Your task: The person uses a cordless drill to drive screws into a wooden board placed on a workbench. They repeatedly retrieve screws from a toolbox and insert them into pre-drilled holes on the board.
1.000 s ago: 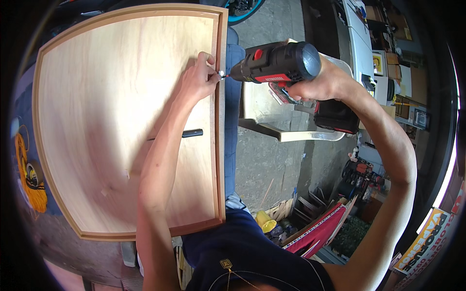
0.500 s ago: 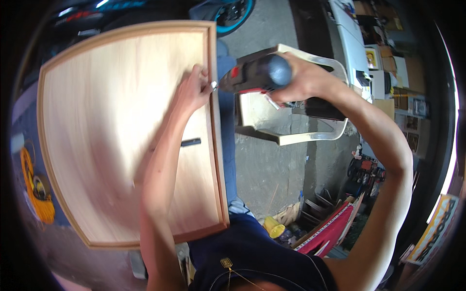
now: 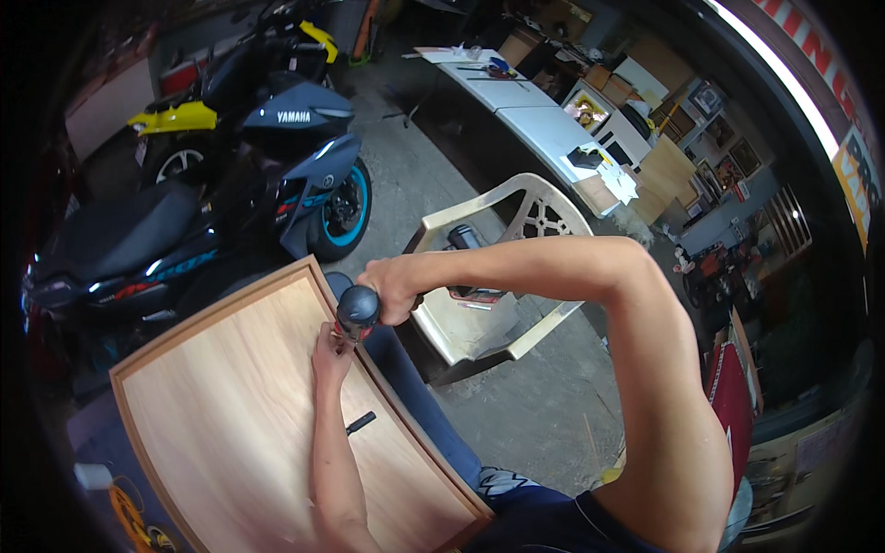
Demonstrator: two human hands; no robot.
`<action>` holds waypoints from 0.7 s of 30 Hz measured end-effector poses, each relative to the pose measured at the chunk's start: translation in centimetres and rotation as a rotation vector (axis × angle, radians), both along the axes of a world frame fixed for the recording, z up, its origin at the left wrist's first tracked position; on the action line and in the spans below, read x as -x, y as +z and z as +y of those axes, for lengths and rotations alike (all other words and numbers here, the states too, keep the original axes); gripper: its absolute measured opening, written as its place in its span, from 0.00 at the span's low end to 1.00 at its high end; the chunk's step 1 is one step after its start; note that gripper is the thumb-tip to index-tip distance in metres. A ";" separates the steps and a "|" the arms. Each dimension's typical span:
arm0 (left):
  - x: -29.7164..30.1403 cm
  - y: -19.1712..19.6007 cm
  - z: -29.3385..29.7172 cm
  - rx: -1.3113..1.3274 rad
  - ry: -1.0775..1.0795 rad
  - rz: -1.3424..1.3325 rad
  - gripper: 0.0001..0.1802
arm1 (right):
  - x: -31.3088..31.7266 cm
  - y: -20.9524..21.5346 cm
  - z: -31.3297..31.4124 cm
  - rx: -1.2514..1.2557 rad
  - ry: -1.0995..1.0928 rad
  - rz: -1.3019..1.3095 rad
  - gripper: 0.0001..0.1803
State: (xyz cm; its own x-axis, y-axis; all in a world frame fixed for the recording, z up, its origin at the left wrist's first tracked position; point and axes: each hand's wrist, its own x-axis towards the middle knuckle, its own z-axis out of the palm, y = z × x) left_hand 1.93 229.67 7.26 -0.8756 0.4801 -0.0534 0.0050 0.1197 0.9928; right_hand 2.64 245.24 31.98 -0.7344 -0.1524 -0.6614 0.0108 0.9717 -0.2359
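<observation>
A framed panel of pale wood (image 3: 221, 396) lies below me, with a raised brown rim along its edges. My right hand (image 3: 395, 288) is closed round the grip of a dark power drill (image 3: 358, 308) with red parts. The drill's round back faces up, and its tip points down at the panel's right rim near the far corner. My left hand (image 3: 329, 355) rests at that rim, fingers pinched beside the drill's tip; what they hold is hidden. A short black bar-shaped piece (image 3: 361, 423) lies on the panel, right of my left forearm.
A cream plastic armchair (image 3: 530, 341) stands right of the panel, with a dark tool (image 3: 463, 237) on it. Motorcycles (image 3: 304, 129) are parked at the far left. White tables (image 3: 535, 120) line the back right. Yellow cord (image 3: 129, 516) lies at the lower left.
The drill has moved from over the chair to the panel's rim, its tip now beside my left fingers. My view has turned and tilted up, bringing the motorcycles and tables into sight.
</observation>
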 end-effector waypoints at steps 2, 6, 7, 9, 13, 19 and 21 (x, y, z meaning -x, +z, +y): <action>0.1 1.4 0.0 -0.012 -0.034 -0.041 0.13 | -0.4 1.1 -0.3 0.023 -0.034 -0.042 0.14; -0.9 2.3 1.1 -0.003 -0.098 -0.052 0.12 | -2.4 2.4 1.2 0.153 -0.045 -0.033 0.10; -0.8 1.6 1.2 -0.040 -0.106 -0.068 0.12 | -3.0 2.9 1.4 0.153 -0.017 0.017 0.10; 0.1 0.1 0.7 -0.111 -0.095 -0.101 0.12 | -3.6 3.9 1.6 0.158 0.068 0.113 0.10; 0.7 -0.1 -0.1 -0.014 -0.061 -0.076 0.14 | -9.9 7.7 2.7 0.327 0.186 0.382 0.21; -4.8 0.9 -8.6 0.251 0.326 0.122 0.17 | -22.5 2.7 0.0 0.462 0.239 0.391 0.41; -8.5 2.4 -14.3 0.168 0.561 0.116 0.17 | -25.3 -0.4 -1.4 0.401 0.326 0.350 0.41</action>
